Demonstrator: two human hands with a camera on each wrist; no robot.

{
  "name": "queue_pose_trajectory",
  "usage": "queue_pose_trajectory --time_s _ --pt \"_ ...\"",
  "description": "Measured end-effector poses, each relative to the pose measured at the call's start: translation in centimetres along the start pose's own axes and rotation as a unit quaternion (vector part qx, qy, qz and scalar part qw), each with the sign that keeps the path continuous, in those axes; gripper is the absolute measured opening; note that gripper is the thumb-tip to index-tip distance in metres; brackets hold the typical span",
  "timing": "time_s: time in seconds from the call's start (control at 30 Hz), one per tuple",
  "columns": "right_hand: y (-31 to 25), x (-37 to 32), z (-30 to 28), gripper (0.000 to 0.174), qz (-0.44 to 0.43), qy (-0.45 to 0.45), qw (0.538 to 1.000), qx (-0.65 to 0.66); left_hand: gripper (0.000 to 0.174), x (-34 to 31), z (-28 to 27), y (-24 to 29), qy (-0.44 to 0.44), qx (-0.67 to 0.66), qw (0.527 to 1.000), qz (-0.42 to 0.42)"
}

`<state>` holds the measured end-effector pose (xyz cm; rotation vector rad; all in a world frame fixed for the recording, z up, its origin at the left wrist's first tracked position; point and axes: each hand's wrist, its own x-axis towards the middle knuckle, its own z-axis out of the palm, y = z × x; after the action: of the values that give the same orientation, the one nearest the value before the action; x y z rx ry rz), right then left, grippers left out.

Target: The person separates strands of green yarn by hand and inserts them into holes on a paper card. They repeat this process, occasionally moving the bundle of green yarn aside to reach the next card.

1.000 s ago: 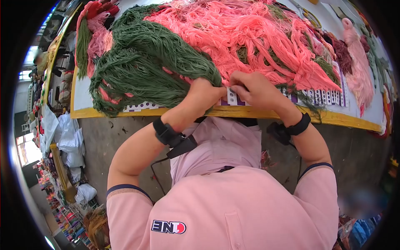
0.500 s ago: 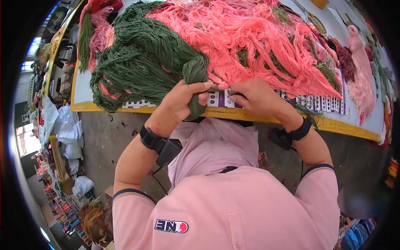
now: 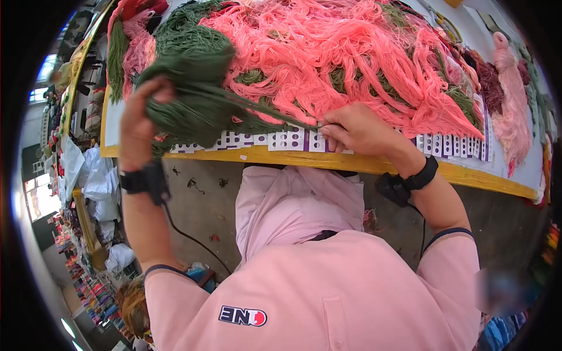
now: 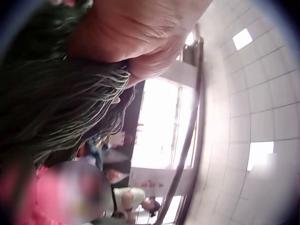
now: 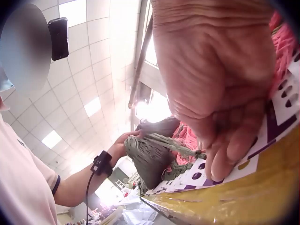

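Observation:
A dark green yarn hank is blurred in the head view, lifted at the table's left part. My left hand grips the bulk of it at its left side; in the left wrist view, loose green strands spread beneath the palm. From this bundle a thin stretched length of green runs rightward to my right hand. There the thumb and fingertips pinch its end close over the table's front edge, as the right wrist view shows too. A large heap of coral pink yarn lies behind both hands.
White cards with punched holes line the table's yellow front edge. At the right lie a pale pink hank and maroon yarn. Scissors-like yellow handles rest at the back. White plastic bags hang beyond the left side.
My left hand has moved from beside the right hand far to the left, drawing the green yarn along and uncovering cards. The right hand has stayed near the table's front edge.

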<state>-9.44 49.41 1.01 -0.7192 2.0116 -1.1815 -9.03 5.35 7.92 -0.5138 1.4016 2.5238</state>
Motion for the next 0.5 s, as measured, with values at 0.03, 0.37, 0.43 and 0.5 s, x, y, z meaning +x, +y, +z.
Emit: queue_pose_trajectory --time_s 0.03,0.37,0.43,0.5 --pt "0.1 0.1 0.0 0.019 0.001 -0.004 1.000 0.001 0.011 0.9 -2.6 2.6 -0.007 -0.013 0.999 0.043" --pt "0.5 0.2 -1.4 0.039 -0.023 0.021 0.903 0.427 0.015 -2.2 14.1 -1.9 -0.110 0.079 0.986 0.096" --pt "2.9 0.5 -1.5 0.038 -0.054 0.007 0.876 0.480 0.026 -1.6 15.5 -9.9 -0.131 0.089 0.987 0.021" --pt "1.6 -0.5 -1.0 0.030 -0.009 0.078 0.896 0.438 0.035 -0.7 16.1 -17.1 -0.133 -0.096 0.978 -0.128"
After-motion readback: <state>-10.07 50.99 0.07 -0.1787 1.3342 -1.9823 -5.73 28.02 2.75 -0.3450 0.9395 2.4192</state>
